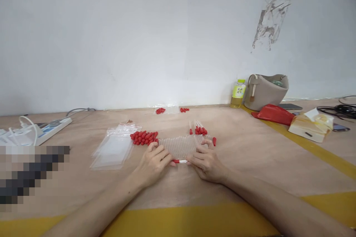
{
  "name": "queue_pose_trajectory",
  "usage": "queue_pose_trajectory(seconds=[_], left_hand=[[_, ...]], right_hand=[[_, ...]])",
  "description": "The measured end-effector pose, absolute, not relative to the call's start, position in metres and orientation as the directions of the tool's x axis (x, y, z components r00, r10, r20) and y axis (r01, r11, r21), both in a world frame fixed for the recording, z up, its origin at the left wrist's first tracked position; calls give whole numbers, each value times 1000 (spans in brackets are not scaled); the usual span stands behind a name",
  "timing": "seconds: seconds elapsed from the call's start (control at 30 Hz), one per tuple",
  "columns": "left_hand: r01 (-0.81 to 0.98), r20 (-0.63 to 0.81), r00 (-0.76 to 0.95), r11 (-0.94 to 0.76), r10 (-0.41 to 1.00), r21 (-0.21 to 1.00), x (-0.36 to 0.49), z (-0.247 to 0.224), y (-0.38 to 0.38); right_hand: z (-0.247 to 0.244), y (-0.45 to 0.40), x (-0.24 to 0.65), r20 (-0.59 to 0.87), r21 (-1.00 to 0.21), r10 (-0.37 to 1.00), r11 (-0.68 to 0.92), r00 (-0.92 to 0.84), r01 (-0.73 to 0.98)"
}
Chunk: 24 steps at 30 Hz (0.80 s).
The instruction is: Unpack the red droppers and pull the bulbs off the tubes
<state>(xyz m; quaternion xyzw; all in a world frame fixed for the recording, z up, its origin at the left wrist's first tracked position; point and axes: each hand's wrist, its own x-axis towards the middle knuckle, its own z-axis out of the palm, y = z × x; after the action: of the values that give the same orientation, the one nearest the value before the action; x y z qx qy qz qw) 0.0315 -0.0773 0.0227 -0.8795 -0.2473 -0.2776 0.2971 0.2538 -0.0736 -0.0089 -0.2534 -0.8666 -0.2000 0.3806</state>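
My left hand [157, 161] pinches a red rubber bulb [176, 161] at the left end of a clear glass tube [183, 161]. The fingers of my right hand [207, 161] are closed on the tube's right end. Just beyond both hands lies a row of clear tubes [179, 146], side by side. A pile of red bulbs [143, 137] sits behind my left hand. Several tubes with red bulbs on them [200, 130] lie past the row, and a single red bulb [214, 141] is beside my right hand.
Clear plastic bags [112, 150] lie at the left, near a white power strip [55, 130]. Small bags with red bulbs [160, 110] rest by the wall. At the right are a bottle [238, 93], a grey bag [265, 90], a red pouch [274, 114] and an open tissue pack [310, 127].
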Motion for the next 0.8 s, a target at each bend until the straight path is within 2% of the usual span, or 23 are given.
queue_pose_trajectory(seconds=[0.13, 0.23, 0.37, 0.43, 0.5, 0.53, 0.6, 0.7, 0.8], left_hand=[[575, 627, 756, -647, 188, -500, 29, 34, -85], [557, 627, 767, -628, 137, -543, 29, 39, -87], [538, 620, 773, -657, 133, -529, 20, 37, -80], [582, 661, 729, -668, 177, -463, 7, 37, -73], [706, 776, 568, -646, 273, -291, -11, 38, -64], [781, 843, 417, -609, 340, -141, -21, 40, -59], [854, 872, 120, -498, 476, 154, -41, 43, -48], [829, 749, -164, -322, 642, 457, -68, 44, -29], [704, 525, -361, -144, 771, 695, -90, 40, -11]], right_hand=[[-2, -77, 253, 791, 126, 272, 804, -548, 581], [5, -80, 249, 821, 115, 253, 805, -512, 582], [8, -79, 256, 822, 131, 238, 805, -517, 579], [9, -73, 269, 829, 114, 263, 785, -493, 609], [9, -65, 285, 848, 53, 339, 712, -408, 700], [10, -60, 292, 853, 12, 391, 648, -346, 762], [10, -51, 301, 837, -67, 497, 506, -227, 860], [8, -43, 300, 792, -94, 585, 399, -174, 912], [2, -40, 293, 772, -70, 607, 373, -186, 925]])
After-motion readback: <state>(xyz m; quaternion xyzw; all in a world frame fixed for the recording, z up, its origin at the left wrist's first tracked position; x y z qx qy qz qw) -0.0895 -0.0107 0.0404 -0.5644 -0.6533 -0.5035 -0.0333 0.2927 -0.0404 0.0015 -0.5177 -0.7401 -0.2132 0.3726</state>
